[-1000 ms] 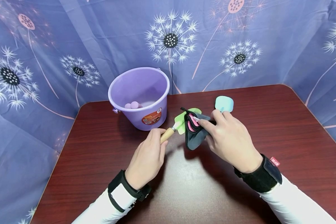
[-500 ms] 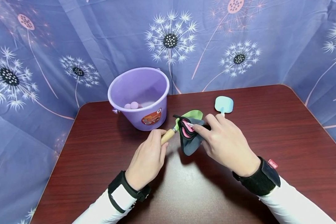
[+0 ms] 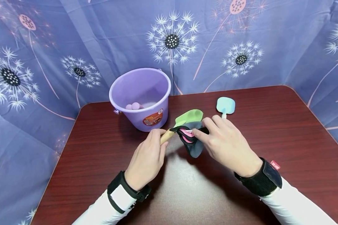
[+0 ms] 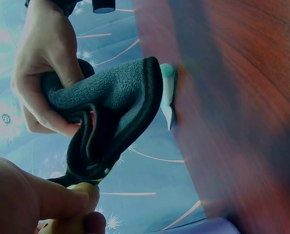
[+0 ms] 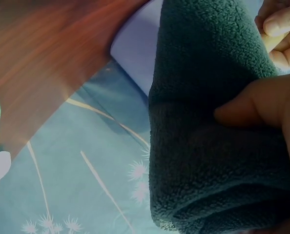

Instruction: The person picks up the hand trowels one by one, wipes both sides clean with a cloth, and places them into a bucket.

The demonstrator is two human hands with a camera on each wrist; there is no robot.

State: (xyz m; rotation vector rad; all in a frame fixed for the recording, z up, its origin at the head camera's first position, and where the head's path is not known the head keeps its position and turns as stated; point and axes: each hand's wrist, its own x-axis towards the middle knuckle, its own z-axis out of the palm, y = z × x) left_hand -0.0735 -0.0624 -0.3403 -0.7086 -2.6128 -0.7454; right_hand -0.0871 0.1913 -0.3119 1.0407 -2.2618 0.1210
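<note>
In the head view, my left hand point(image 3: 145, 161) grips the wooden handle of a small garden trowel with a light green blade point(image 3: 190, 116). My right hand point(image 3: 228, 143) pinches a folded grey cloth point(image 3: 195, 149) with black edging and pink inner folds. The cloth lies against the trowel where handle meets blade, covering the neck. Its black corner overlaps the handle just ahead of my left fingers. The left wrist view shows the fleecy cloth point(image 4: 120, 90) between both hands. In the right wrist view, my right thumb presses on the cloth point(image 5: 198, 146), which hides most of the trowel.
A purple bucket point(image 3: 129, 115) stands at the back left with pinkish-purple rounded pieces point(image 3: 135, 106) inside. Behind my right hand lies a small tool with a light blue blade point(image 3: 226, 105) on the dark red table point(image 3: 84, 162). A patterned blue curtain point(image 3: 107, 37) hangs behind.
My right hand has moved the cloth leftward and toward me, from over the blade to the neck and handle end. More of the green blade shows. My left hand stays nearly still.
</note>
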